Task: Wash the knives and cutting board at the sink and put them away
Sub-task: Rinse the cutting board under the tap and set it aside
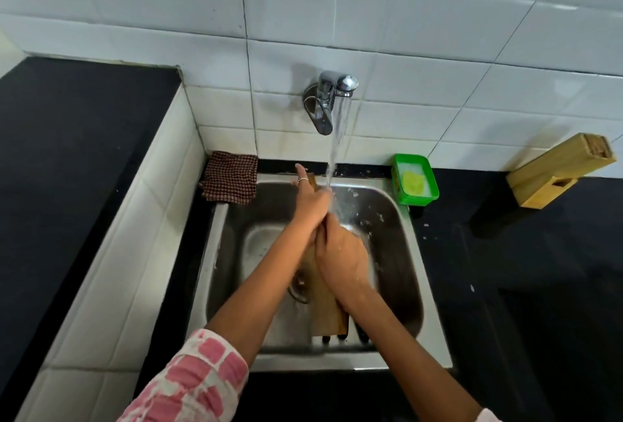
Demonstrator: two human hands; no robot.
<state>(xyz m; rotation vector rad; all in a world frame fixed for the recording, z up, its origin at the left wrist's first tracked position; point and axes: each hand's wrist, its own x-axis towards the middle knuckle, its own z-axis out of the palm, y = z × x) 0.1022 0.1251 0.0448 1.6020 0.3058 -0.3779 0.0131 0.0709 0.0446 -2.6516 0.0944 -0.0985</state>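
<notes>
Reaching both forearms into the steel sink [232,219], we hold a wooden cutting board [325,300] on edge under the running tap [332,97]. Our left hand [310,199] lies along the board's top edge, index finger straight and pointing at the wall, ring visible; whether the other fingers curl round the board, we cannot tell. Our right hand [342,253] wraps the board's middle, fingers curled over it. Water hits where both hands meet. Dark knife handles [360,334] poke out below the board near the sink's front wall. On the black tabletop [539,270]: green soap tub [416,182], wooden knife block [556,172], checked cloth [229,175].
</notes>
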